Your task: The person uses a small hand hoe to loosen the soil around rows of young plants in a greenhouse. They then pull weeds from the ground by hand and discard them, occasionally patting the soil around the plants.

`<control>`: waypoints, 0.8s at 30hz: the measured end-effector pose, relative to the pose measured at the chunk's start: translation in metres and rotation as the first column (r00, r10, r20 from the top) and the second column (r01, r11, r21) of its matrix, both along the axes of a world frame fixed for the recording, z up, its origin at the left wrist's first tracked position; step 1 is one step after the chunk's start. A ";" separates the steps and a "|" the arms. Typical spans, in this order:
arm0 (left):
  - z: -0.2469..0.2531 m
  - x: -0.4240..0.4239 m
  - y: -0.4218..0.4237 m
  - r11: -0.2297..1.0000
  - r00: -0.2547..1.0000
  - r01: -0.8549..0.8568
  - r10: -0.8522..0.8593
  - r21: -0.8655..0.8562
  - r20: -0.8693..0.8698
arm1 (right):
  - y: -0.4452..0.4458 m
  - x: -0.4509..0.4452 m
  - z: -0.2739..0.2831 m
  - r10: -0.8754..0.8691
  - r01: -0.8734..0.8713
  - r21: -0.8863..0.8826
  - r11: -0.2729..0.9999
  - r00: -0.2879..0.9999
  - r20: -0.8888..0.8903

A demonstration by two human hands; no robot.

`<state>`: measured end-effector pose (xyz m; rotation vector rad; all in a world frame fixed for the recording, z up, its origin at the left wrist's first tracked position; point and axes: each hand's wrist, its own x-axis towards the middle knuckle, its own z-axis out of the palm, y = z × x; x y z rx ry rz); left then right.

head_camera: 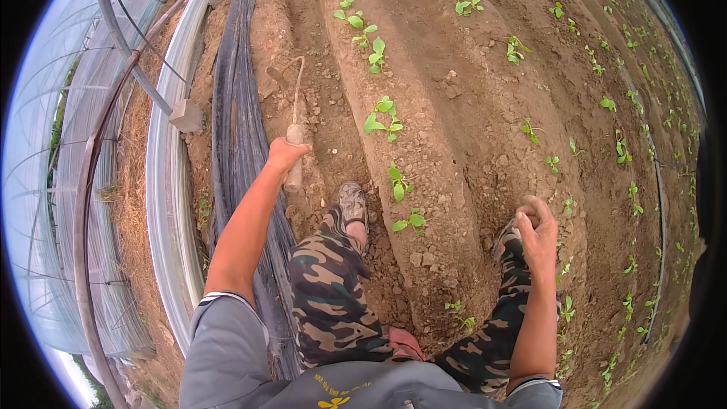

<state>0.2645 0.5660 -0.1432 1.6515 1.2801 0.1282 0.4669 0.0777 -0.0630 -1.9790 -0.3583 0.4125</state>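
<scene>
My left hand [288, 153] is closed around the wooden handle [294, 173] of a small hand hoe, whose thin bent metal neck [299, 88] curves up to a short blade [277, 76] over the soil. Bent at the fingers, my right hand [537, 224] hangs above my right shoe, near the right side of the ridge; nothing shows in it, though whether its fingertips touch is unclear. Between my feet runs a raised soil ridge [437, 182] with green seedlings [398, 183] in a line. A cluster of seedlings [385, 119] grows farther along it.
Bundled black plastic film [238, 96] lies along the left of the furrow, beside rolled clear plastic [164, 182]. Greenhouse pipes [88, 182] and a concrete block [186, 116] stand farther left. More seedling rows and a thin hose [661, 210] run on the right.
</scene>
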 end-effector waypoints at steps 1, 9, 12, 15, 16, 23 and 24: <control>-0.018 0.008 0.014 0.998 1.000 0.013 -0.012 0.054 -0.018 | -0.003 0.006 0.008 -0.021 0.013 -0.085 0.996 0.996 -0.086; -0.076 0.091 0.181 0.910 0.991 0.137 -0.125 0.392 -0.057 | 0.010 0.019 -0.020 0.083 -0.143 -0.339 0.930 0.979 -0.186; -0.082 0.125 0.206 0.702 0.884 0.236 0.133 0.672 -0.449 | 0.008 0.020 -0.042 0.088 -0.222 -0.433 0.874 0.947 -0.308; -0.110 0.124 0.246 0.768 0.802 0.293 0.127 0.569 -0.584 | 0.017 0.025 -0.055 0.096 -0.303 -0.491 0.817 0.910 -0.402; -0.125 0.116 0.258 0.754 0.808 0.339 0.073 0.562 -0.585 | 0.017 0.025 -0.059 0.090 -0.323 -0.490 0.810 0.894 -0.440; -0.174 0.083 0.256 0.770 0.856 0.355 -0.040 0.530 -0.516 | 0.027 0.025 -0.067 0.017 -0.266 -0.395 0.879 0.847 -0.531; -0.176 0.071 0.256 0.769 0.866 0.338 -0.028 0.543 -0.500 | 0.028 0.025 -0.064 0.013 -0.255 -0.385 0.887 0.847 -0.531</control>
